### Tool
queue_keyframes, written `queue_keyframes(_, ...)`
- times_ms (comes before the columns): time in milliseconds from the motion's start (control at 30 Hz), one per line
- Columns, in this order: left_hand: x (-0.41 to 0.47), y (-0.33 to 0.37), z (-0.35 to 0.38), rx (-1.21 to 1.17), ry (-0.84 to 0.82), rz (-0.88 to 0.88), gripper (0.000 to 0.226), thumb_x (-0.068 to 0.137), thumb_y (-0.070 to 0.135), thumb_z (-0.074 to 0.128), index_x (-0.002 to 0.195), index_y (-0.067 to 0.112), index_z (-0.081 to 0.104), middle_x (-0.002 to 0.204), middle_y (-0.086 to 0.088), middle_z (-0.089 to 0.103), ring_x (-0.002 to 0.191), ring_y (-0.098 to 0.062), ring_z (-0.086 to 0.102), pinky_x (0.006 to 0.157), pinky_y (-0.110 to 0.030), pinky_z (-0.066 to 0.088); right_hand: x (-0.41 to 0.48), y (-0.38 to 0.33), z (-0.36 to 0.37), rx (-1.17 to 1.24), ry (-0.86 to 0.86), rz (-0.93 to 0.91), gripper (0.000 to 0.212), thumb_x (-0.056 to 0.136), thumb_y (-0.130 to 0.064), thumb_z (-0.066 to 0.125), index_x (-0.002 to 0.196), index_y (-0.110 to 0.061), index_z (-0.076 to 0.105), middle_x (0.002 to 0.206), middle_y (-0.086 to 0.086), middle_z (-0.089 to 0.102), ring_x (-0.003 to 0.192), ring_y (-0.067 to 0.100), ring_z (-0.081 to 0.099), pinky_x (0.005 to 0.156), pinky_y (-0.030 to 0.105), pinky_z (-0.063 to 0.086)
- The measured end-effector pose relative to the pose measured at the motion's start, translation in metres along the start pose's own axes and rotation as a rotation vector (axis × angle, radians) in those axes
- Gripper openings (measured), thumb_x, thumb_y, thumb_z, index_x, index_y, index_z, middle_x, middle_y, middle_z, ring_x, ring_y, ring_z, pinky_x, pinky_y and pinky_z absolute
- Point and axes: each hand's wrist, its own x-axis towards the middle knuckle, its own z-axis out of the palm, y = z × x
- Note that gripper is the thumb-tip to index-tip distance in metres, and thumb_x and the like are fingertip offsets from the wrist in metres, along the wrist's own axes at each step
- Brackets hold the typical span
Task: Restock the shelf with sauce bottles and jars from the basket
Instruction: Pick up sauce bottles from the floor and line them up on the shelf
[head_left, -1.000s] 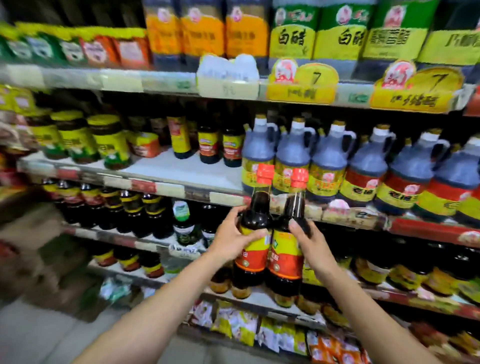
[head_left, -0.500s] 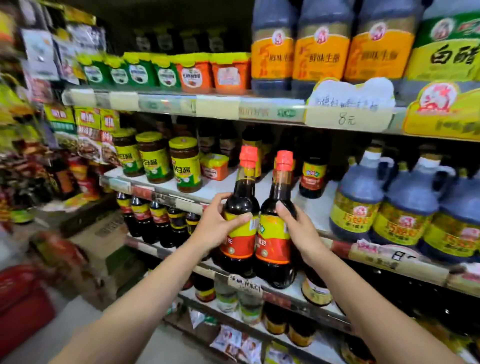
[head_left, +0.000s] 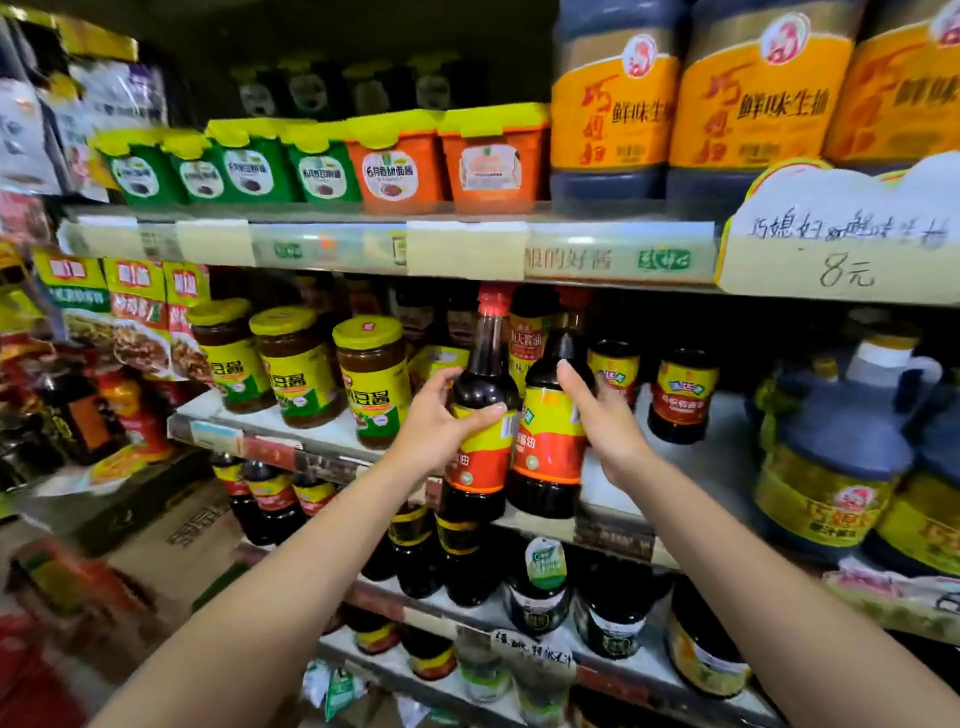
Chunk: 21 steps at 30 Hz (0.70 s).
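Two dark glass sauce bottles with red caps and yellow-and-red labels are held side by side, upright, just in front of the white middle shelf (head_left: 691, 462) of a shop rack. The left hand (head_left: 441, 431) is wrapped around the left bottle (head_left: 480, 441), thumb across its label. The right hand (head_left: 602, 421) presses the right bottle (head_left: 553, 431) from its three o'clock side; whether its grip fully encloses the bottle I cannot tell, since the thumb is hidden. The bottles touch each other, and their bases seem to sit at or just past the shelf's front lip.

The risks, as I judge them: the red caps reach close under the price rail (head_left: 467, 249) of the shelf at twelve o'clock, so lifting could knock them. The right bottle, if only pushed from one side, could tip or slide off the lip. Pushed inward, the pair could bump the small dark yellow-labelled bottles (head_left: 683, 395) at two o'clock or the yellow-lidded brown paste jars (head_left: 371, 379) at nine o'clock.

The shelf has a bare patch behind the bottles, smooth and pale. Large blue-grey jugs (head_left: 836, 447) stand at three o'clock, green and orange tubs (head_left: 322, 166) on the shelf above, and more dark bottles on the shelves below. The basket is not in view.
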Motion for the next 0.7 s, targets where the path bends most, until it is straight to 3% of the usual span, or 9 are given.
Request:
queue_keyframes(67,0.018,-0.002,-0.006,-0.053,-0.027,0.036,0.064,0.068,0.020,0.077,0.122,0.021,0.042,0.120,-0.009,0.060,0.098,-0.015,0.063,0.081,-0.030,0.054,0.009,0.001,0.005,-0.027,0.067,-0.041,0.028,0.076,-0.053,0.059,0.099,-0.038,0.056,0.110,-0.010,0.063,0.100,0.009,0.060,0.092,0.037,0.048)
queue_keyframes(133,0.039,-0.004,-0.013,-0.066,-0.052,0.078,0.059,0.066,0.023,0.079,0.113,0.027,0.043,0.110,-0.002,0.062,0.090,-0.005,0.062,0.071,-0.020,0.052,0.016,0.003,0.011,-0.102,0.168,-0.062,0.044,0.078,-0.051,0.059,0.115,-0.029,0.053,0.110,-0.009,0.059,0.105,0.012,0.057,0.096,0.036,0.046)
queue_keyframes(200,0.053,-0.005,-0.014,-0.051,-0.026,0.131,0.059,0.064,0.025,0.081,0.110,0.030,0.043,0.103,0.005,0.061,0.092,-0.004,0.060,0.077,-0.023,0.050,0.016,0.002,0.011,-0.211,0.229,-0.089,0.051,0.079,-0.050,0.060,0.122,-0.024,0.050,0.110,-0.008,0.057,0.106,0.013,0.055,0.093,0.033,0.044)
queue_keyframes(333,0.079,-0.009,-0.012,-0.011,-0.077,0.213,0.065,0.062,0.025,0.082,0.114,0.025,0.044,0.100,0.008,0.062,0.097,-0.012,0.061,0.086,-0.028,0.049,0.016,0.006,0.014,-0.347,0.302,-0.128,0.041,0.081,-0.041,0.062,0.115,-0.027,0.044,0.107,-0.008,0.057,0.100,0.009,0.053,0.085,0.026,0.041)
queue_keyframes(467,0.079,-0.023,-0.001,0.022,-0.107,0.290,0.067,0.060,0.029,0.083,0.115,0.027,0.044,0.099,0.013,0.059,0.100,-0.010,0.057,0.082,-0.010,0.044,0.013,0.010,0.011,-0.357,0.295,-0.139,0.042,0.083,-0.035,0.063,0.119,-0.024,0.044,0.114,-0.002,0.059,0.107,0.014,0.056,0.091,0.032,0.046)
queue_keyframes(533,0.077,-0.032,0.005,0.042,-0.118,0.314,0.070,0.060,0.032,0.083,0.118,0.024,0.045,0.105,0.008,0.060,0.105,-0.012,0.057,0.088,-0.014,0.043,0.013,0.011,0.008,-0.368,0.269,-0.156,0.041,0.083,-0.031,0.062,0.120,-0.025,0.044,0.115,-0.002,0.059,0.105,0.012,0.057,0.087,0.026,0.048)
queue_keyframes(633,0.072,-0.037,0.014,0.026,-0.057,0.303,0.072,0.060,0.035,0.082,0.121,0.025,0.045,0.102,0.016,0.055,0.101,-0.005,0.052,0.078,-0.002,0.036,0.015,0.006,-0.004,-0.384,0.148,-0.123,0.044,0.083,-0.024,0.063,0.121,-0.028,0.042,0.115,-0.011,0.057,0.100,-0.003,0.057,0.077,0.012,0.048)
queue_keyframes(700,0.071,-0.038,0.018,0.010,-0.005,0.275,0.073,0.061,0.036,0.082,0.122,0.025,0.044,0.104,0.014,0.054,0.101,-0.004,0.050,0.078,-0.007,0.035,0.017,0.000,-0.015,-0.339,0.025,-0.046,0.052,0.079,-0.025,0.064,0.125,-0.028,0.040,0.116,-0.018,0.055,0.101,-0.010,0.055,0.077,0.009,0.047)
